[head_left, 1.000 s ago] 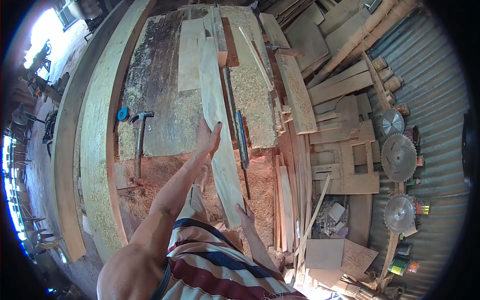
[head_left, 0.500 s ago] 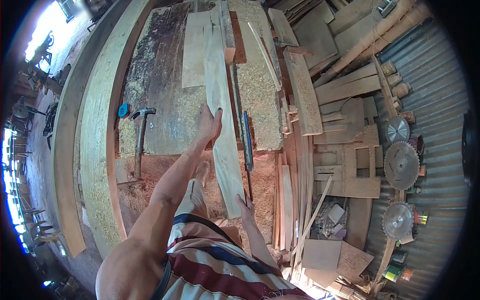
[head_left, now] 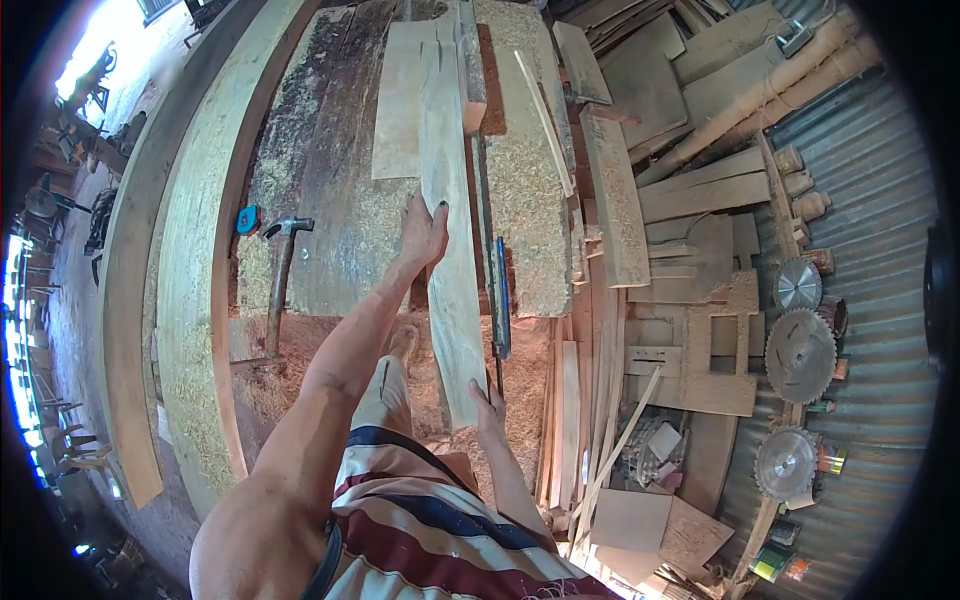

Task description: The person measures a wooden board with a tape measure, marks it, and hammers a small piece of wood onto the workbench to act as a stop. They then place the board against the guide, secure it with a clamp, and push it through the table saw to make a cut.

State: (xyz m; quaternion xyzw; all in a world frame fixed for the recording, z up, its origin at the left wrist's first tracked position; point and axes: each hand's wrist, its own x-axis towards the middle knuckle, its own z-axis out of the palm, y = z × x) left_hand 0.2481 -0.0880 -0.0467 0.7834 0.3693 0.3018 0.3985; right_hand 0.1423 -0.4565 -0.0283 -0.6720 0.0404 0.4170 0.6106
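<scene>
In the head view, a long pale board (head_left: 450, 270) is held lengthwise, its far end over the work surface (head_left: 345, 230) and its near end projecting past the surface's near edge. The left hand (head_left: 424, 236) is closed on the board's left edge, with the thumb laid on the top face. The right hand (head_left: 488, 402) is closed on the right edge at the near end.

The far part of the board overlaps a flat wooden panel (head_left: 400, 105). A squared timber (head_left: 471, 75) lies directly along the right edge of the far part and bounds it on that side. A dark narrow strip (head_left: 480, 190) runs nearer, followed by a long blue-edged tool (head_left: 502, 300) just beside the board; its exact type cannot be told. Farther right, a thin stick (head_left: 545, 125) rests on sawdust.

On the left, a claw hammer (head_left: 282, 275) is placed with its head toward a blue tape measure (head_left: 248, 220). Thick planks (head_left: 195, 290) flank the surface. To the right, upright offcuts (head_left: 570, 420) and a leaning batten (head_left: 622, 455) are located near the right hand; circular saw blades (head_left: 801, 356) are mounted along the corrugated wall (head_left: 880, 210).
</scene>
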